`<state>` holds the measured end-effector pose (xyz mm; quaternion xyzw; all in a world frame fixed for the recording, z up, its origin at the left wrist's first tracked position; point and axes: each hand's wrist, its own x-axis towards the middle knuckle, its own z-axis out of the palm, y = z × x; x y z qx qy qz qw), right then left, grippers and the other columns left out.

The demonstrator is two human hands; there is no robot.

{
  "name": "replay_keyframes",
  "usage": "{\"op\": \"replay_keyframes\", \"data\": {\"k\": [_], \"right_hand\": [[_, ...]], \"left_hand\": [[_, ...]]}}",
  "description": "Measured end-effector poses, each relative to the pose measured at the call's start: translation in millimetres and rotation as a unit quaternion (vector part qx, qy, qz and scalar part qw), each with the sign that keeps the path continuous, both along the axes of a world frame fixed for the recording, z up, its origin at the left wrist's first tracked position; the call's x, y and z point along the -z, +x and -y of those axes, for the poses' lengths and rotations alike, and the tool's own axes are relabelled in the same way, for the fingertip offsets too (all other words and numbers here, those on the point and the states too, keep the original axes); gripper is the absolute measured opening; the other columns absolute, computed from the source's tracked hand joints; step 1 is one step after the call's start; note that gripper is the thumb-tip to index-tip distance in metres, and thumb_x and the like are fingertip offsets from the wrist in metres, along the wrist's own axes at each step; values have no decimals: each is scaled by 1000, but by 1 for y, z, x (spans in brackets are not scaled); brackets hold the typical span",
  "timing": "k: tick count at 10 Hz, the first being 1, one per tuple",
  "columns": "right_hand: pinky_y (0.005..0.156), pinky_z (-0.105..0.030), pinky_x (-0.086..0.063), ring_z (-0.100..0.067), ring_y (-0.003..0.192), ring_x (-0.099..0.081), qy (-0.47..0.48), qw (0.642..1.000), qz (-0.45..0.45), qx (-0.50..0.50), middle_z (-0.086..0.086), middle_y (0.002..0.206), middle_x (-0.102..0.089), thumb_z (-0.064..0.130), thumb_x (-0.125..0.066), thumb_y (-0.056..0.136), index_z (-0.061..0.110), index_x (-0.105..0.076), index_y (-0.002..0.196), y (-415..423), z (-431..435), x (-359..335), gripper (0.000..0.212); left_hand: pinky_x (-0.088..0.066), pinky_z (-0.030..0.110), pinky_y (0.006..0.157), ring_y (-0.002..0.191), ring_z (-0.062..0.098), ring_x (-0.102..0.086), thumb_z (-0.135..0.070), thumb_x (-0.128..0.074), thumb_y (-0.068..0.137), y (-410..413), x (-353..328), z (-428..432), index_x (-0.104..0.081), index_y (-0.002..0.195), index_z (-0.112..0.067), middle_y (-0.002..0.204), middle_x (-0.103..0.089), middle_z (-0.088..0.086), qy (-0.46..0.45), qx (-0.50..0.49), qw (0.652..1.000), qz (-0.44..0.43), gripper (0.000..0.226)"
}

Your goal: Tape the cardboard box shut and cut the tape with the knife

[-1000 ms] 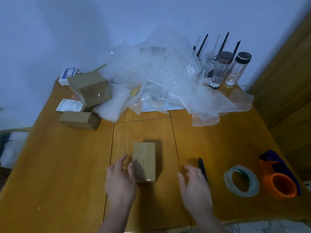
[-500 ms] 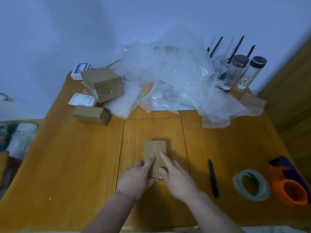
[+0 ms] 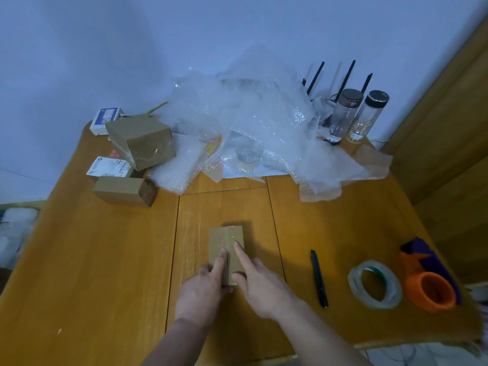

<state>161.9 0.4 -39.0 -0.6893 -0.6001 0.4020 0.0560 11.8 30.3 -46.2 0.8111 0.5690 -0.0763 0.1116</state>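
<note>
A single wide-angle view comes from a camera worn on the person's head, looking forward and steeply down over the orange-brown wooden desk (image 3: 105, 260). It sits close above the near edge, so both bare forearms rise from the bottom of the frame, the left hand (image 3: 202, 291) and right hand (image 3: 260, 285) lying just below centre. The far end of the desk and the pale blue wall (image 3: 132, 48) fill the upper half. Lens distortion bows the desk edges and the wooden panelling (image 3: 449, 128) at right. No second view overlaps it.
</note>
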Motion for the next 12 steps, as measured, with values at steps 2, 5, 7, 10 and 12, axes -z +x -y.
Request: {"op": "replay_keyframes", "data": {"k": [2, 5, 7, 10, 12], "right_hand": [[87, -41, -54, -26, 108, -62, 21, 1000, 17, 17, -4, 152, -42, 52, -36, 102, 51, 11, 153, 6, 6, -8, 70], [95, -44, -53, -27, 121, -54, 67, 900, 316, 294, -7, 133, -54, 44, -65, 88, 26, -50, 133, 165, 148, 17, 50], [98, -30, -47, -16, 117, -46, 43, 922, 333, 192, 1, 133, -47, 38, -43, 101, 36, -53, 126, 185, 149, 30, 27], [93, -45, -53, -29, 114, -58, 117, 891, 289, 330, -14, 125, -57, 28, -69, 90, 15, -56, 126, 206, 162, 20, 40], [84, -53, -54, -39, 104, -58, 123, 847, 313, 411, -23, 117, -59, 22, -70, 89, 6, -56, 119, 228, 170, 14, 37]], "left_hand": [[-63, 30, 67, 88, 16, -73, -57, -50, 94, -2, -1, 0, -4, 158, -33, 121, -66, 3, 3, 17, 1000, -1, 82], [-59, 22, 63, 88, 9, -72, -57, -47, 94, -2, 2, 6, -1, 158, -35, 121, -67, -2, 17, 9, 999, 26, 82], [-62, 25, 66, 87, 9, -72, -61, -46, 93, -2, 3, 7, 1, 158, -35, 123, -65, -2, 19, 2, 1000, 23, 84], [-62, 25, 66, 87, 9, -72, -59, -47, 94, -1, -3, 10, 2, 158, -35, 126, -64, -2, 7, 7, 1000, -2, 84], [-61, 26, 67, 85, 10, -72, -56, -42, 97, 1, -5, 12, 21, 154, -39, 125, -66, -3, -11, 21, 998, -51, 87]]}}
